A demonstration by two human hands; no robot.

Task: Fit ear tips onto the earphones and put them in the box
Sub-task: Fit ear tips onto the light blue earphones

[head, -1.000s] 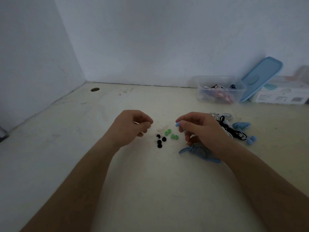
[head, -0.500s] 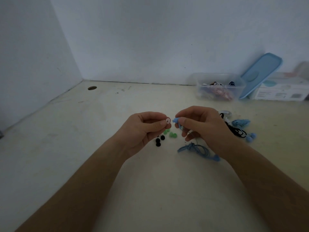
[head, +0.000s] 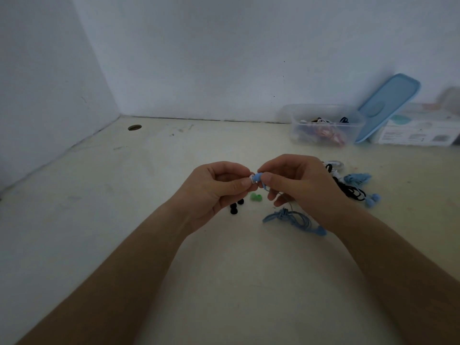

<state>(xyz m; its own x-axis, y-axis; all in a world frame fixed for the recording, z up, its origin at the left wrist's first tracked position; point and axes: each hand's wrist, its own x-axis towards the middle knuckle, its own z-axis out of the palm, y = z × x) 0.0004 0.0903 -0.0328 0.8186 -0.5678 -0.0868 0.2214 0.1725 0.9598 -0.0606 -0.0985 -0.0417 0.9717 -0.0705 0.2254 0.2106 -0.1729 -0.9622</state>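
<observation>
The scene is a corner of a room with two plain white walls, the left wall (head: 49,83) and the back wall (head: 224,58), which meet above a pale cream table (head: 224,282). The table surface is matte and has some faint scratches and marks. A small round hole (head: 134,127) is cut in it near the far left corner.

At the far right, against the back wall, stands a clear plastic box (head: 292,125) that is open at the top. Some earphones already lie inside it, pink, white and black ones. A light blue plastic lid (head: 388,105) leans tilted between this box and a white cardboard carton (head: 420,133) just beside it.

Both hands are raised a little above the middle of the table and touch each other at the fingertips. The left hand (head: 216,190) pinches a small white ear tip (head: 252,179) between thumb and forefinger. The right hand (head: 298,185) pinches a light blue earbud (head: 259,177), and the ear tip is pressed against its end. From the earbud a thin cable goes down to a light blue tied cable bundle (head: 293,217), which lies on the table below the right hand.

Under the hands lie loose green ear tips (head: 256,197) and loose black ear tips (head: 236,206), near to each other. To the right of the right hand there is a heap of black and white earphones (head: 348,190), and touching it is another light blue earphone set (head: 358,178).
</observation>
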